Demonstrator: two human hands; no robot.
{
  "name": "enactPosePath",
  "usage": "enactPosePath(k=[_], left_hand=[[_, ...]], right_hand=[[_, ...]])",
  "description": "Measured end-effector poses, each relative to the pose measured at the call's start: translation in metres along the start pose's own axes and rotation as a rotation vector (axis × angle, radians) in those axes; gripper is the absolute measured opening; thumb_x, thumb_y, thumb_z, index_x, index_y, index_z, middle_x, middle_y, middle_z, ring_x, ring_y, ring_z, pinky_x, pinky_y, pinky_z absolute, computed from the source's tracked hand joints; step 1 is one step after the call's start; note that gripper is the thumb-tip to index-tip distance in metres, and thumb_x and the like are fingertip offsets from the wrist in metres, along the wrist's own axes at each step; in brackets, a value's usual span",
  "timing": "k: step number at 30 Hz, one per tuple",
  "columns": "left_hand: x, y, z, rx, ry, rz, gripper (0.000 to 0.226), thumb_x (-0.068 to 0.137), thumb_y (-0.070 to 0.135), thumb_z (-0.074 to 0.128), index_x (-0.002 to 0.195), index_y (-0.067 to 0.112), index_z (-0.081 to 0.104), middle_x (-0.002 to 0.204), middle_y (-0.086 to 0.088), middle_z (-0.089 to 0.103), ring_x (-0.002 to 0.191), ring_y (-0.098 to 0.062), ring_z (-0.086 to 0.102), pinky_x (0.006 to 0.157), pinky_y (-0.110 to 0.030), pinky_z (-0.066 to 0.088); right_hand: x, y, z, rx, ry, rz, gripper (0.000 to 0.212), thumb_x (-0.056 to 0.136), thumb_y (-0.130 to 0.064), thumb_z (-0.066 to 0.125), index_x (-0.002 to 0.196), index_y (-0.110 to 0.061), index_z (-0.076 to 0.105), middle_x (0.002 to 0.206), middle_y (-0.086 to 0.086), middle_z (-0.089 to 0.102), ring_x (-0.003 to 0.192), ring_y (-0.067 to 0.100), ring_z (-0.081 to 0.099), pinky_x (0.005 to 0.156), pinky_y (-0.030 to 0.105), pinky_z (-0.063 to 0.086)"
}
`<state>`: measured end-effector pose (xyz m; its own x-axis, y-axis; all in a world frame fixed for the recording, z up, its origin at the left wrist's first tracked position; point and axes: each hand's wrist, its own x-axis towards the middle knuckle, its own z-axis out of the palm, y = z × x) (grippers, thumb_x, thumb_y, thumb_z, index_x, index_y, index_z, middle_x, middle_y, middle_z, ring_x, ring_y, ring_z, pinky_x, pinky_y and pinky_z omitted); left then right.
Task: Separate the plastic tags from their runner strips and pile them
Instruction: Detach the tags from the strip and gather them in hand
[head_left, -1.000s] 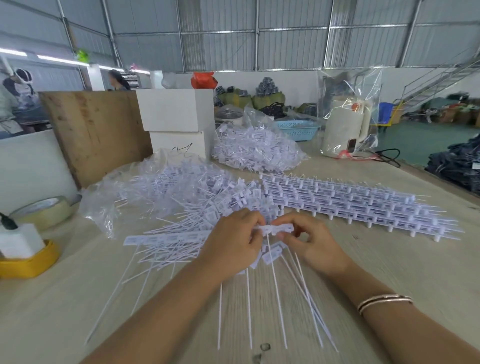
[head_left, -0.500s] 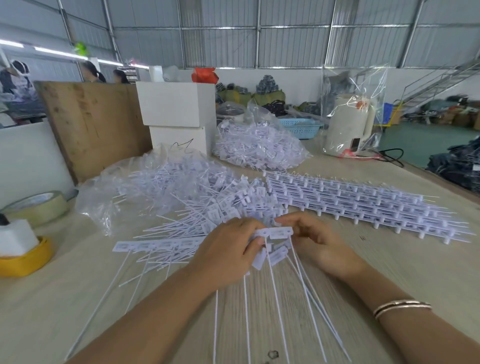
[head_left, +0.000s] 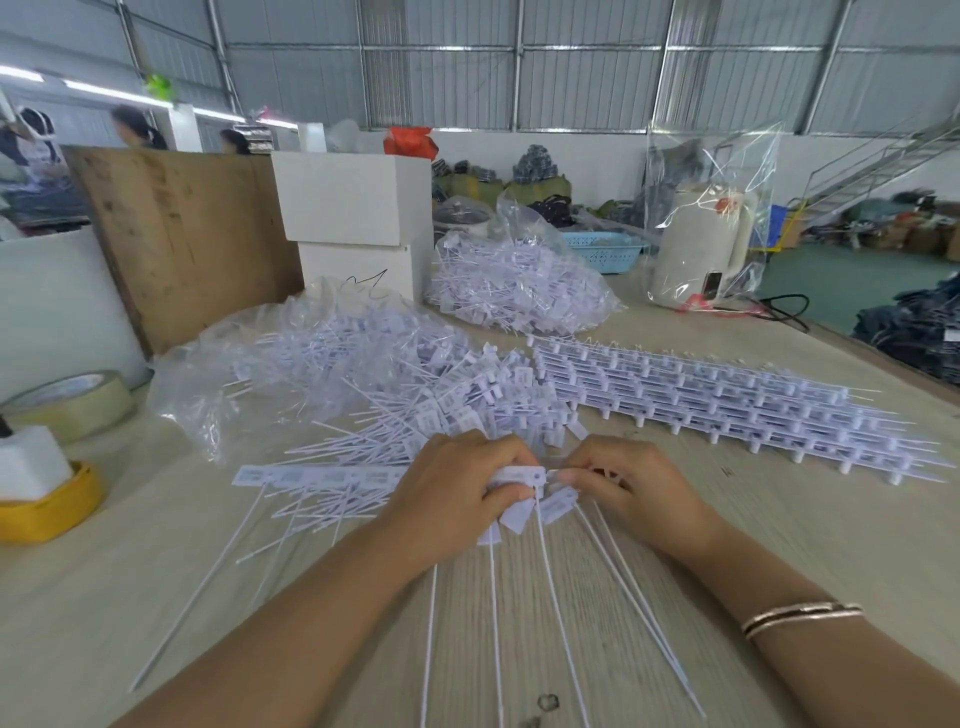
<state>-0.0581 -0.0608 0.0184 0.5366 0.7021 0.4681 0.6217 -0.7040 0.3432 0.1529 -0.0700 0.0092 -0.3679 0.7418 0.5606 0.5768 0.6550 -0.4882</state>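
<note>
Mid-separation: left hand (head_left: 457, 493) and right hand (head_left: 631, 486) each pinch the strip (head_left: 519, 475) just before the pile (head_left: 467, 400), grip closed; next likely snaps tag free.

No legible text or labels anywhere

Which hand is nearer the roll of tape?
Left. The left hand sits mid-table, with the roll of tape far off to its left; the right hand lies farther right.
</note>
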Motion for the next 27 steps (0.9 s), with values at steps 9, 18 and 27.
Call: enactPosePath(k=[9, 18, 27], left_hand=[[-0.003, 0.000, -0.006, -0.019, -0.056, 0.056, 0.017, 0.091, 0.033, 0.058, 0.107, 0.027, 0.061, 0.072, 0.019, 0.048, 0.070, 0.010, 0.045, 0.066, -0.009, 0.025], [-0.005, -0.001, -0.009, 0.022, 0.016, 0.009, 0.038, 0.090, 0.047, 0.045, 0.126, 0.037, 0.053, 0.105, 0.011, 0.066, 0.091, -0.010, 0.058, 0.073, -0.027, 0.046], [-0.006, 0.006, -0.008, -0.040, 0.055, -0.048, 0.015, 0.087, 0.016, 0.055, 0.100, 0.022, 0.049, 0.092, 0.012, 0.053, 0.071, -0.007, 0.049, 0.058, -0.023, 0.038]], right_hand=[[0.000, -0.003, -0.016, 0.349, 0.355, 0.291, 0.025, 0.090, -0.013, 0.056, 0.067, -0.017, 0.066, 0.063, -0.007, 0.062, 0.059, 0.010, 0.052, 0.059, 0.021, 0.043], [0.003, -0.003, -0.011, 0.093, 0.030, 0.084, 0.035, 0.085, 0.008, 0.058, 0.112, -0.013, 0.062, 0.084, 0.014, 0.054, 0.076, 0.019, 0.050, 0.068, 0.022, 0.037], [0.002, 0.003, -0.009, 0.106, -0.107, 0.141, 0.040, 0.080, 0.014, 0.043, 0.085, -0.012, 0.073, 0.083, -0.004, 0.050, 0.081, 0.003, 0.048, 0.075, 0.013, 0.033]])
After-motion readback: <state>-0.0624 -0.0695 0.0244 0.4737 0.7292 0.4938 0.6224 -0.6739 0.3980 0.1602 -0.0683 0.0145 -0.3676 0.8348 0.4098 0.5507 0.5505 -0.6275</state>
